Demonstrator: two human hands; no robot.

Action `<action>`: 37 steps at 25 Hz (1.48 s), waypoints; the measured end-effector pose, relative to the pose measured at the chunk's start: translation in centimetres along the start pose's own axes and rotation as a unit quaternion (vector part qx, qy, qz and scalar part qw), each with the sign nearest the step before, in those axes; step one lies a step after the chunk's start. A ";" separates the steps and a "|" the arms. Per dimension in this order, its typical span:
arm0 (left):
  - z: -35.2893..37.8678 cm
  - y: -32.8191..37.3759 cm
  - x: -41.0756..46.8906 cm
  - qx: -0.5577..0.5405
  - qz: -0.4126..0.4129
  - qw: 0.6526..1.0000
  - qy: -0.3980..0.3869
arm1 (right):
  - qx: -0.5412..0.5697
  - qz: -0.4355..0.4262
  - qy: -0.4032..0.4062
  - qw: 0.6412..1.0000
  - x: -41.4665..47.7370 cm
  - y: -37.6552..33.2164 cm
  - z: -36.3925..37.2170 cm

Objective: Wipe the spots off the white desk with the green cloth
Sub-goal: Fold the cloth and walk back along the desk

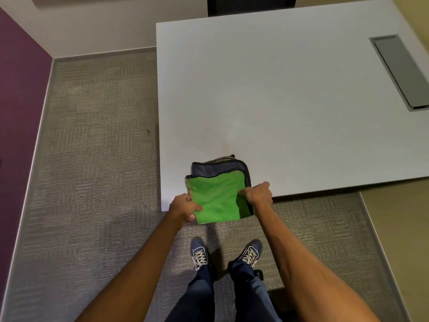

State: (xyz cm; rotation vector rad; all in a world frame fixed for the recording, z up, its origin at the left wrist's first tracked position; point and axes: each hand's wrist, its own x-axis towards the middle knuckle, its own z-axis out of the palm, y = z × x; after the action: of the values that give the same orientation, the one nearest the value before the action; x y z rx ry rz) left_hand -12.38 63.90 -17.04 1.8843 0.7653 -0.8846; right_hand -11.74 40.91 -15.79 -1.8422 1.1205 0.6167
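Both hands' fingers pinching folded green cloth (216, 198), left hand (184, 206), right hand (258, 194), white desk (278, 101) corner

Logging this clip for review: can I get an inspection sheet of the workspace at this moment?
Surface: white desk, mostly bare; faint smudging near the middle, no distinct spots I can make out.
Job's things: green cloth, folded, with a grey-blue side showing at its far edge; it lies at the desk's near corner and overhangs the near edge.
Clutter: nothing seen on the desk.
Hands: left hand grips the cloth's left edge; right hand grips its right edge.
Cables: nothing seen; a closed grey cable hatch is set into the desk at right.
Surroundings: grey carpet, purple wall at left, dark chair back behind the desk.
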 end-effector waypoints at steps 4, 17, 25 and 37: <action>0.0 0.4 -0.7 0.004 -0.002 1.000 -0.007 | 0.018 -0.041 -0.031 0.998 0.2 -0.2 -1.5; 2.0 5.1 -4.7 -0.073 0.000 0.996 -0.049 | 0.104 0.031 -0.232 0.967 1.4 1.4 -6.9; 5.0 9.4 -7.1 -0.076 0.037 0.993 -0.081 | 0.186 0.006 -0.224 0.957 1.5 2.6 -12.2; 17.5 19.9 -12.5 0.127 0.296 0.945 -0.052 | 0.163 -0.181 0.017 0.970 3.5 4.3 -27.0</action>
State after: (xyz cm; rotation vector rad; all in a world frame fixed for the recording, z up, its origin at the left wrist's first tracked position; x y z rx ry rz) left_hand -8.24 38.08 -3.81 2.1011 -0.0035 -0.7054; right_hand -14.57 15.02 -6.73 -1.7128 0.8184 0.1758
